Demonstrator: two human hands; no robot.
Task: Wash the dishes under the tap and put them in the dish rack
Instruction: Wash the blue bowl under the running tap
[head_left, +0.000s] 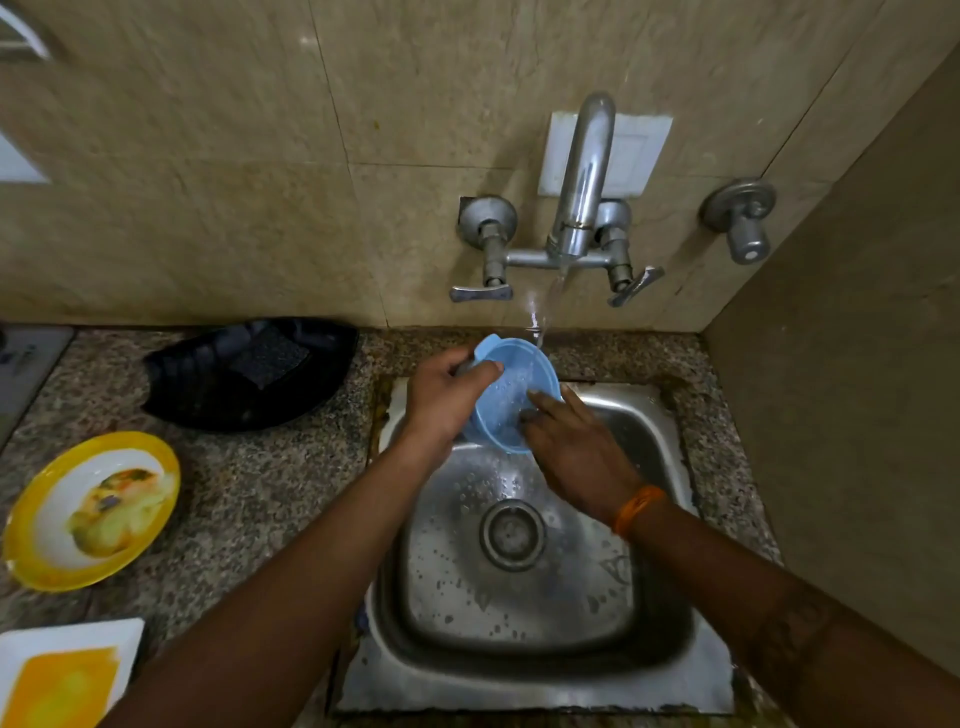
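Note:
A light blue plastic bowl (511, 387) is tilted over the back of the steel sink (660, 613), just under the running water from the wall tap (582, 192). My left hand (447, 395) grips the bowl's left rim, thumb over the edge. My right hand (576, 447) reaches into the bowl, its fingertips pressed against the wet inner surface. Water drops dot the inside of the bowl.
A black dish rack (249, 374) sits on the granite counter left of the sink. A dirty yellow-rimmed plate (93, 509) lies further left, and a white square plate (67, 670) with yellow residue is at the bottom left corner. A side wall stands close on the right.

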